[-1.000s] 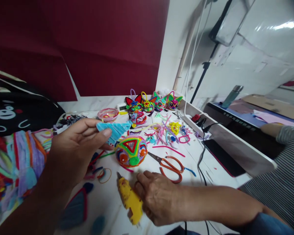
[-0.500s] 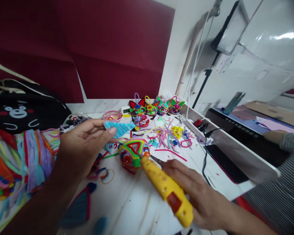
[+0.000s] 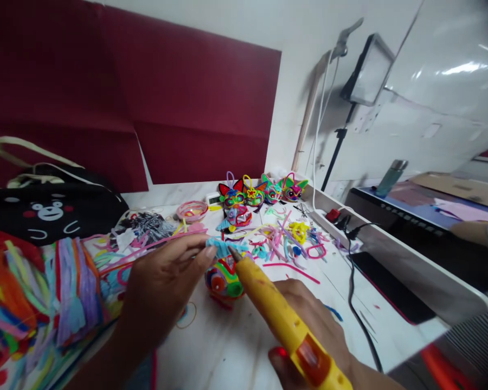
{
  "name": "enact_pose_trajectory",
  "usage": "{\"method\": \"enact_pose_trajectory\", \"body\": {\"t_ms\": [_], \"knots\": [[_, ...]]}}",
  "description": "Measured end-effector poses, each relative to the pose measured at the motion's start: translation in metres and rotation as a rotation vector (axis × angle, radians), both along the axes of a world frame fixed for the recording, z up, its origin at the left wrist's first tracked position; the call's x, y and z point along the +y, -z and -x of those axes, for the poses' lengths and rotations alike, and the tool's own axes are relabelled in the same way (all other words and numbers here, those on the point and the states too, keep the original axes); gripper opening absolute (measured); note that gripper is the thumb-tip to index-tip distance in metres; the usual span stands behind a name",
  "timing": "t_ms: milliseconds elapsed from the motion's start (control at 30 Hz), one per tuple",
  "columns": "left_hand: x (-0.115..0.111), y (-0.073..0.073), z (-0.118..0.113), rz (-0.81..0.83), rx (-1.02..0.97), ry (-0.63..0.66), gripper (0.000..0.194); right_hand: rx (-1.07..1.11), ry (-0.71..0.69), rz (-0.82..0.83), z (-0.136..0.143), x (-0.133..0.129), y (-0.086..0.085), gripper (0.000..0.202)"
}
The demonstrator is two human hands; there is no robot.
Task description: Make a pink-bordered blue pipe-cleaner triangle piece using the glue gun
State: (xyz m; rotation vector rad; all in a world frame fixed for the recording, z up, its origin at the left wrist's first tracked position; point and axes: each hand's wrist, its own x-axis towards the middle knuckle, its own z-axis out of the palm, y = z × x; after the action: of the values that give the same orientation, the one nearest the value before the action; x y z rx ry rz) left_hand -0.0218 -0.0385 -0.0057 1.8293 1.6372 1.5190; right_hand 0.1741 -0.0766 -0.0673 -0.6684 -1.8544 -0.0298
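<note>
1. Light-blue fuzzy piece (image 3: 219, 247) lies nearly level across the view, its long axis running left to right; the narrow end points right and slightly down. It is in the air, just above the top of the multicoloured ball (image 3: 226, 283) as seen here, in the left hand (image 3: 165, 279).
2. The left thumb and fingertips pinch its left end, the fingers close together.
3. The right hand (image 3: 313, 311), to the right of the ball and nearer the camera, is wrapped round the yellow glue gun (image 3: 278, 311). The gun hides part of its grip, so I cannot tell how each finger bends.
4. The gun slants up and left, its dark nozzle meeting the right part of the blue piece in the view; whether they touch, I cannot tell.
5. Half a second ago the piece showed its broad, triangular face and the nozzle was at the ball; now the piece is tipped to a thin band and the nozzle is up by it.
6. The piece looks soft and ridged, pale blue throughout, partly covered by the thumb.
7. Beyond the ball, on the white table (image 3: 244, 346), stand four eared, colourful heads (image 3: 253, 196); loose fuzzy stems (image 3: 274, 238) lie behind it to the right.
</note>
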Motion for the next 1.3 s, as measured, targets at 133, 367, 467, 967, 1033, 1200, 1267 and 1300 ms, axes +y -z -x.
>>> {"method": "enact_pose_trajectory", "body": {"t_ms": [133, 367, 467, 967, 1033, 1200, 1267, 1300], "knots": [[-0.001, 0.001, 0.003, -0.02, 0.001, 0.078, 0.02, -0.003, -0.021, -0.029, 0.002, 0.001, 0.01, 0.035], [-0.002, 0.0, 0.003, -0.109, 0.167, 0.073, 0.018, 0.031, 0.022, -0.068, 0.009, 0.001, 0.01, 0.033], [-0.002, 0.0, 0.001, -0.137, 0.189, 0.104, 0.017, 0.037, 0.045, -0.101, 0.011, 0.003, 0.014, 0.031], [-0.006, 0.001, -0.001, -0.141, 0.159, 0.141, 0.016, -0.023, 0.054, -0.081, 0.009, 0.005, 0.009, 0.028], [-0.005, 0.002, 0.0, -0.136, 0.163, 0.148, 0.016, -0.029, 0.057, -0.077, 0.008, 0.005, 0.011, 0.026], [-0.005, 0.002, 0.001, -0.144, 0.168, 0.159, 0.014, -0.035, 0.032, -0.093, 0.007, 0.007, 0.011, 0.026], [-0.004, 0.003, 0.001, -0.152, 0.169, 0.167, 0.014, -0.03, 0.021, -0.104, 0.007, 0.007, 0.012, 0.025], [-0.004, 0.003, 0.001, -0.154, 0.169, 0.169, 0.013, -0.029, 0.023, -0.104, 0.007, 0.007, 0.013, 0.024]]}}
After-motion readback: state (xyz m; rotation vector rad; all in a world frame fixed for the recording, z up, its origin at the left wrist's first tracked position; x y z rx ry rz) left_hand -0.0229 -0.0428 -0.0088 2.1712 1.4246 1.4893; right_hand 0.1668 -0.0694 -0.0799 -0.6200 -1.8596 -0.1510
